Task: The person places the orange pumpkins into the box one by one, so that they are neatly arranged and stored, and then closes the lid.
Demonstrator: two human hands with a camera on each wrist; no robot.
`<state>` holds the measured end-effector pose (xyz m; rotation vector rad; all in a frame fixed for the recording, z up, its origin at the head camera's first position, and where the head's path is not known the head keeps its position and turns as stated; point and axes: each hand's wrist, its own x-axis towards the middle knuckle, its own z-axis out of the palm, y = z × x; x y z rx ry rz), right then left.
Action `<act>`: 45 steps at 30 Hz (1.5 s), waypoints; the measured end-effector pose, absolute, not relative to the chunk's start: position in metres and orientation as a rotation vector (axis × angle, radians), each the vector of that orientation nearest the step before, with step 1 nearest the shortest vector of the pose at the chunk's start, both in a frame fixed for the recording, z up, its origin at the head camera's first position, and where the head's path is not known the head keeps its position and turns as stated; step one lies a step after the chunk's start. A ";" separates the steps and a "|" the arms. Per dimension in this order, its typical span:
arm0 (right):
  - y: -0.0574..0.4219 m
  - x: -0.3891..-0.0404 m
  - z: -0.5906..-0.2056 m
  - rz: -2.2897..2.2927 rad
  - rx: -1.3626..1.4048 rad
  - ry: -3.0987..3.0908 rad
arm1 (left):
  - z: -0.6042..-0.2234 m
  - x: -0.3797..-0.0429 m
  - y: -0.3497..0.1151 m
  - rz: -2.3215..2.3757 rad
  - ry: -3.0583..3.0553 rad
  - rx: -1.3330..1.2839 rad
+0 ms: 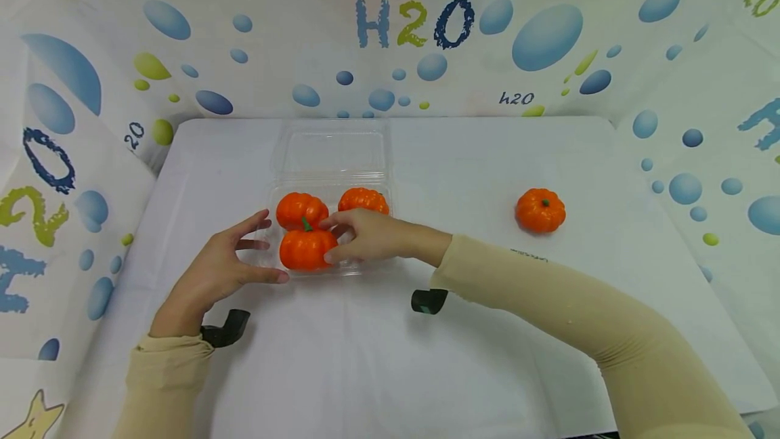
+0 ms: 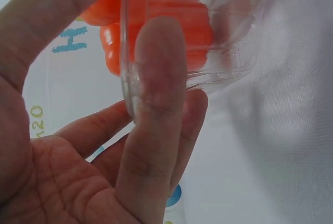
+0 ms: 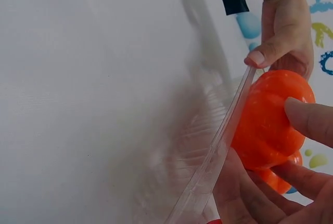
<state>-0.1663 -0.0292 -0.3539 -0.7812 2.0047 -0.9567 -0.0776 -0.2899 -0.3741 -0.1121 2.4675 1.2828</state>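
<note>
My right hand (image 1: 373,236) holds the front pumpkin (image 1: 307,251) — thumb against its near right side, the other fingers bent round the back and right of it. It sits at the front left of a clear box (image 1: 352,268), its upper part standing above the rim; whether its underside touches the floor of the box, I cannot tell.

My left hand (image 1: 222,263) is spread wide at the box's left front corner, thumb by the rim and fingers along the left side, with the pumpkin just beside them. How hard those fingers press, I cannot tell.

The pumpkin is smooth, glossy orange, squat and round, with soft lobes and a short green stem tipped upward. Behind it in the box lie a back left pumpkin (image 1: 298,208) and a back right pumpkin (image 1: 363,200), equally shiny. A fourth pumpkin (image 1: 541,211) rests well apart on the right, its green stem upward.

The box is thin, see-through plastic with ridged walls that catch the light; its lid (image 1: 332,150) is folded back flat behind — a rounded rectangle. Under everything spreads a white cloth (image 1: 487,364), matt, finely woven and faintly creased.
</note>
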 end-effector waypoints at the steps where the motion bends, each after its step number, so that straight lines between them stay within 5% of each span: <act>1: -0.029 -0.166 -0.354 -0.959 -0.774 1.998 | -0.374 -0.078 -0.290 1.284 2.468 -0.111; 33: -0.021 -0.165 -0.357 -1.030 -0.669 1.972 | -0.376 -0.077 -0.290 1.276 2.477 -0.123; 45: -0.021 -0.170 -0.357 -0.976 -0.868 2.003 | -0.375 -0.076 -0.290 1.278 2.470 -0.133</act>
